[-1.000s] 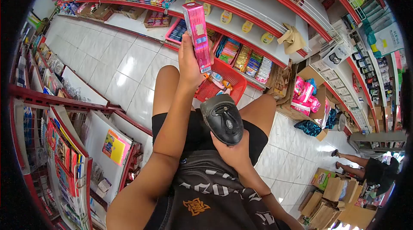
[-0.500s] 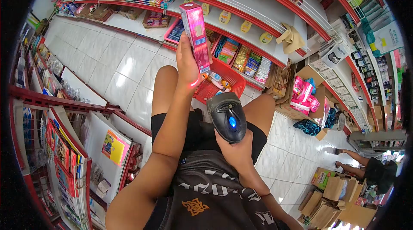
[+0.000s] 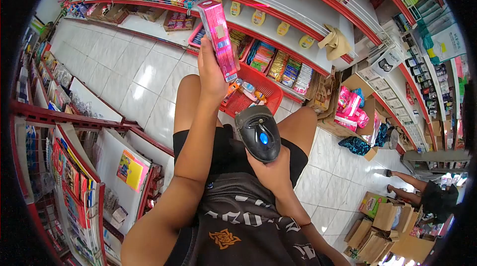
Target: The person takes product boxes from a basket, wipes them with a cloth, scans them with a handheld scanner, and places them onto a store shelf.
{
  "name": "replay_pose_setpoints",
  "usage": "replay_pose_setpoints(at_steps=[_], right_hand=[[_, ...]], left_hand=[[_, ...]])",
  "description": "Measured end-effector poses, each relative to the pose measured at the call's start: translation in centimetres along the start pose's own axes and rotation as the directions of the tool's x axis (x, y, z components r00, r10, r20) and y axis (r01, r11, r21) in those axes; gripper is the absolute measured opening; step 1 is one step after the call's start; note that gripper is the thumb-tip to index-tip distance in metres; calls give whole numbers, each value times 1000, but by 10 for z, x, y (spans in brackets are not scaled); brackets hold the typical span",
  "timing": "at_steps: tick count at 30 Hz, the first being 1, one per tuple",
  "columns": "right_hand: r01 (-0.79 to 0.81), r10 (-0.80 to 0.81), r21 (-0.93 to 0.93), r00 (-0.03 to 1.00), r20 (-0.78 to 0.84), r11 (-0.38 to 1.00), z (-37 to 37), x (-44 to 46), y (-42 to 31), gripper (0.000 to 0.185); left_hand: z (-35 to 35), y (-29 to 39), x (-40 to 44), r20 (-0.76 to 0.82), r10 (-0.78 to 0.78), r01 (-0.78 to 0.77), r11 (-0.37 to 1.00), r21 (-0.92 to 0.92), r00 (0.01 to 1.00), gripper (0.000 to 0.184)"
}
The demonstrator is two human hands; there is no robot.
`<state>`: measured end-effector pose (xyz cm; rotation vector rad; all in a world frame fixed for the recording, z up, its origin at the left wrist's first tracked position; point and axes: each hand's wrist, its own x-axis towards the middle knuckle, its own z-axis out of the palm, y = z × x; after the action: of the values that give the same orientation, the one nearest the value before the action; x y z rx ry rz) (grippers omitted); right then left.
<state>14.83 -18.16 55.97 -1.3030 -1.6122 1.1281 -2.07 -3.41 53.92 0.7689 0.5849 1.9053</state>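
Observation:
My left hand (image 3: 212, 73) is closed round a long pink box (image 3: 219, 37), held up and tilted above my knees. In my right hand (image 3: 271, 169) is a black and grey barcode scanner (image 3: 259, 134) with a blue light glowing on its top; my fingers under it are mostly hidden. Between the two hands and beyond them, a red basket (image 3: 269, 88) on the floor holds a few small bottles and packs. A red light line falls on the shelf edge past the box.
Shelves with yellow bottles (image 3: 258, 17) and colourful sachets (image 3: 261, 57) run across the front. A carton of pink packs (image 3: 351, 112) stands right. Racks of books (image 3: 74, 166) are at left. Another person (image 3: 437, 199) and cardboard boxes (image 3: 385, 219) are at lower right.
My left hand and the pink box have shifted slightly left. The scanner's blue light came on after the first frame. The red light has moved from my left wrist to the shelf edge.

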Motion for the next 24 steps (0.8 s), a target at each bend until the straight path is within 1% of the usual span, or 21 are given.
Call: replay_pose_setpoints(at_steps=[1, 3, 7, 10, 12, 15, 19, 21, 24], right_hand=[[-1, 1, 0, 1000, 0, 1000, 1, -1, 1, 25], [1, 0, 69, 1000, -10, 998, 3, -3, 4, 26], [7, -7, 69, 1000, 3, 998, 3, -4, 6, 27], [-26, 26, 70, 1000, 6, 997, 2, -5, 7, 28], [17, -17, 78, 1000, 7, 997, 2, -5, 7, 29], [-1, 2, 97, 1000, -7, 995, 4, -6, 5, 29], [7, -6, 75, 1000, -13, 997, 3, -8, 6, 29], [4, -3, 48, 1000, -5, 999, 3, -8, 3, 29], [15, -15, 65, 1000, -1, 998, 4, -7, 6, 29]], left_hand=[[0, -1, -1, -1, -1, 1, 1000, 0, 1000, 49], [1, -2, -2, -3, -25, 25, 1000, -9, 1000, 49], [3, -3, -2, -10, -25, 25, 1000, -6, 1000, 49], [4, -3, -2, -38, -38, 38, 999, 14, 999, 49], [4, -4, -3, -20, -30, 30, 1000, 6, 999, 50], [4, -5, -3, -31, -35, 36, 999, 19, 999, 50], [6, -4, -3, -41, -35, 36, 999, 8, 999, 49], [6, -4, -3, -34, -22, 23, 999, 23, 999, 49], [4, -5, -2, -20, -21, 21, 1000, 2, 1000, 49]])
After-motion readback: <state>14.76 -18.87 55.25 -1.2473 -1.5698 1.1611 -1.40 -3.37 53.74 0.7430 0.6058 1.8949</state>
